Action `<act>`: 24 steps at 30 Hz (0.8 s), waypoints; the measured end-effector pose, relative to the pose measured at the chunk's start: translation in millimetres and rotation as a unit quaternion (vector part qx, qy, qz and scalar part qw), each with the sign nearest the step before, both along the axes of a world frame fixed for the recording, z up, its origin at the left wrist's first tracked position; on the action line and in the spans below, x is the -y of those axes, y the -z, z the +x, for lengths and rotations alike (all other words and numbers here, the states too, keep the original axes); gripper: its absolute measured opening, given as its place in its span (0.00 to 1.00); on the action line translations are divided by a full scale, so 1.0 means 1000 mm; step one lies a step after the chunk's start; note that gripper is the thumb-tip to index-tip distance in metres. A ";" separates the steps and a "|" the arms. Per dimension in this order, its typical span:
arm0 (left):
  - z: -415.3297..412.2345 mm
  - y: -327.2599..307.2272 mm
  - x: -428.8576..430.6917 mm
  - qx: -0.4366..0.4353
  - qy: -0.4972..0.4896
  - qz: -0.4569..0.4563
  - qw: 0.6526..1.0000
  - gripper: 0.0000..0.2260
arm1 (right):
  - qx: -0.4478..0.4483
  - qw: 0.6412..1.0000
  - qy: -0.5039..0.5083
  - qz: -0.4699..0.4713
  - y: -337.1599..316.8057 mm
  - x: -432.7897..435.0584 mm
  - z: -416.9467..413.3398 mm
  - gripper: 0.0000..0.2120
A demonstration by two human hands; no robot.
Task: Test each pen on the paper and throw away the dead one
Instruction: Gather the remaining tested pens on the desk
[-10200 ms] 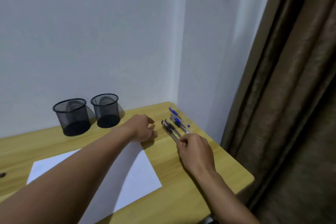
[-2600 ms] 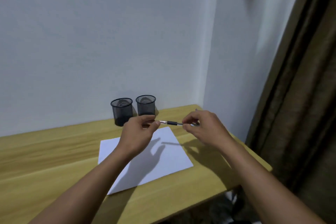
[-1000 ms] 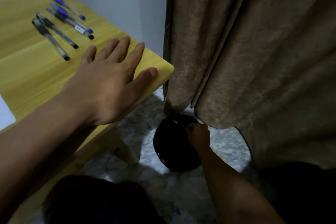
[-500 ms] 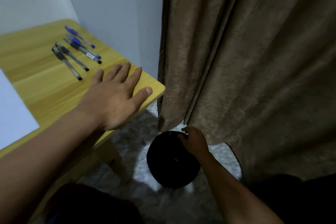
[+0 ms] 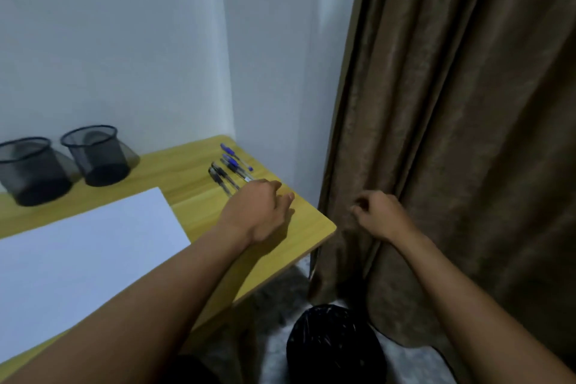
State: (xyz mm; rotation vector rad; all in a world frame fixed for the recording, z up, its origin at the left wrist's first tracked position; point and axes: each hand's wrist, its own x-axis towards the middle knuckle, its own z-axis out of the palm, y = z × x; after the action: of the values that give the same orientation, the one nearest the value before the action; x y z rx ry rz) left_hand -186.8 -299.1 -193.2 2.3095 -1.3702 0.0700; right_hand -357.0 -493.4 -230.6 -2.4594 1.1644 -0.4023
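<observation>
Several pens (image 5: 229, 170), black and blue, lie side by side near the far right corner of the wooden desk (image 5: 193, 178). A white sheet of paper (image 5: 78, 256) lies on the desk to the left. My left hand (image 5: 260, 210) rests on the desk just in front of the pens, fingers loosely curled, holding nothing. My right hand (image 5: 378, 215) hangs in the air beyond the desk's right edge, in front of the curtain, fingers curled with nothing in them. A bin lined with a black bag (image 5: 335, 346) stands on the floor below it.
Two black mesh pen cups (image 5: 96, 154) (image 5: 29, 170) stand at the back of the desk against the white wall. A brown curtain (image 5: 452, 134) hangs right of the desk down to the floor. The floor is grey marble.
My right hand has risen from the bin to desk height, with nothing in it. My left hand's fingers have curled and slid toward the pens. The view has tilted up to the desk.
</observation>
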 end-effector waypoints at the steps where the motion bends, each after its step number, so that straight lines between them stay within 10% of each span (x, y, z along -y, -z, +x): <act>1: 0.006 -0.002 -0.003 0.001 -0.022 -0.014 1.000 0.20 | 0.003 1.000 -0.011 -0.004 -0.015 -0.002 0.009 0.14; 24: 0.093 0.019 0.018 -0.009 -0.292 -0.009 0.956 0.20 | -0.041 0.965 -0.258 0.031 -0.053 -0.026 0.228 0.21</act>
State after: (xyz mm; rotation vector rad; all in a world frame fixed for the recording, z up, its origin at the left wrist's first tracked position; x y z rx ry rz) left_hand -94.2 -316.8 -211.9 2.6107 -0.6322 0.2396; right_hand -128.9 -467.4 -177.6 -2.6153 0.5111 -0.1081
